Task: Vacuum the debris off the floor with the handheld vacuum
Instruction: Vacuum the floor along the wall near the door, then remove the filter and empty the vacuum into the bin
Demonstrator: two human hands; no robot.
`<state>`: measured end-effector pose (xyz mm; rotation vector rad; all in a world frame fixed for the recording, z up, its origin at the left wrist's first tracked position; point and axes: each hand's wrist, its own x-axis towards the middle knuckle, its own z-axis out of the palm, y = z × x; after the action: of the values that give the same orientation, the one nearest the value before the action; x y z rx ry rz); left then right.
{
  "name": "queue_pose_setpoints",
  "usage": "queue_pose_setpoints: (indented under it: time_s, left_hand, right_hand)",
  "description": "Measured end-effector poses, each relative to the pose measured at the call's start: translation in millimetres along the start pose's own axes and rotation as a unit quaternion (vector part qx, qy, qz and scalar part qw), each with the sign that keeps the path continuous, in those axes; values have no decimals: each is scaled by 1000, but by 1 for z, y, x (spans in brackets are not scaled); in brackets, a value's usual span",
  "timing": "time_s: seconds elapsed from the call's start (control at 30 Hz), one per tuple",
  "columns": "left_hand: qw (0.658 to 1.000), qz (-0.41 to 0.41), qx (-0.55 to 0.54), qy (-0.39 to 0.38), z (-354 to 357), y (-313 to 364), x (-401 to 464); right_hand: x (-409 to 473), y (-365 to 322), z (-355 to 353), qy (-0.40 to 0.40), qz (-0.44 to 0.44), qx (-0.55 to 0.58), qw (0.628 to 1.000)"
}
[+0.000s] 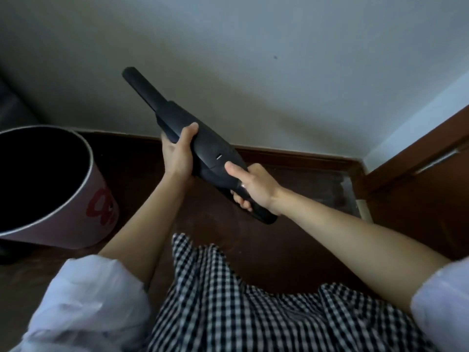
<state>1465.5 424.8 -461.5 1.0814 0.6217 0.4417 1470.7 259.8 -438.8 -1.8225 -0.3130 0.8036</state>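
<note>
A black handheld vacuum [203,146] is held up in the air in front of the wall, its narrow nozzle pointing up and to the left. My right hand [253,186] is wrapped around the handle at the vacuum's lower rear end, thumb lying along the top. My left hand [177,153] grips the underside of the body near where the nozzle joins it. The dark brown floor [279,245] lies below. No debris is discernible on it in this dim light.
A round pink bin [83,199] with red lettering and a dark open mouth stands on the floor at the left. A pale wall with a brown skirting board [291,153] runs across ahead. A brown door [418,174] closes off the right corner. A checked garment covers my lap below.
</note>
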Motion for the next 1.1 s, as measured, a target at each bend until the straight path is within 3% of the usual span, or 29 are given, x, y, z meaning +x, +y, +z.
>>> queue_pose_setpoints:
  time_s: [0.17,0.3,0.47,0.53,0.67,0.73,0.87,1.1]
  left_hand:
    - [999,6,-11,41,-16,59,2]
    - [999,-2,18,48,-32,77,1]
    - [999,-21,-3,48,-45,43,15]
    - [998,-13,2,58,-49,22,20]
    - [998,-9,-19,67,-70,10,16]
    - [997,-48,-13,65,-78,12,10]
    - [988,-149,-33,-7,-81,-2,2]
    - [970,-224,-87,-25,-58,-42,-3]
  right_hand:
    - [6,-54,22,14,-25,-41,999]
    - [8,-62,34,-47,-17,5,999]
    - [31,-15,35,-58,-74,-1,996]
    - [45,9,31,-97,-82,15,992]
    - [51,52,19,-196,-25,73,977]
    - [45,70,12,-217,18,60,974]
    - [55,115,14,-156,42,-121,979]
    - [71,178,28,-85,108,-147,980]
